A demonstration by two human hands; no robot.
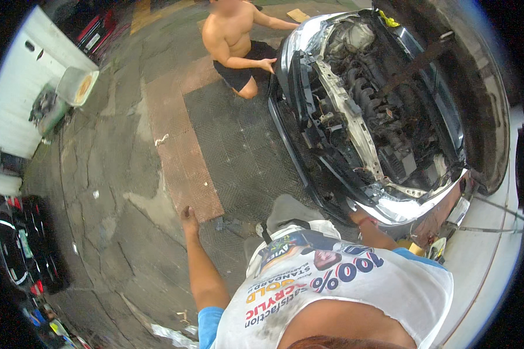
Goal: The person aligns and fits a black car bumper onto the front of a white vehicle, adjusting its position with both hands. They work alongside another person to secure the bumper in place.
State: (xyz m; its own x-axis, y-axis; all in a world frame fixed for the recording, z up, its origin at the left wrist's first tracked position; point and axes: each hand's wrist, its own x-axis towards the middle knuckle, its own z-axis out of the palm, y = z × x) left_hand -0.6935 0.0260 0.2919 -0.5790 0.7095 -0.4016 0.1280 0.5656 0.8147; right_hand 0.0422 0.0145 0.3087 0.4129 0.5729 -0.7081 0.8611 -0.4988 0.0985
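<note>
My right hand [364, 220] is at the near corner of a car's front bumper [290, 152], its fingers closed at the edge and partly hidden. Beside it is a shiny headlight area [399, 208]. My left hand [188, 215] reaches out over the floor, away from the car, with loosely parted fingers and nothing visible in it. At the bumper's far end another person [233, 35] crouches, one hand [266, 64] touching the front edge and the other arm stretched along the car's far side. The engine bay [384, 99] lies exposed.
The raised hood [489, 104] stands along the right, beside a white wall [495, 273]. Dark and reddish mats [186, 157] cover cracked concrete. At left are a dark car [26, 244], a white basin [78, 87] and a white panel [11, 110]. A yellow cloth [389, 21] lies by the windshield.
</note>
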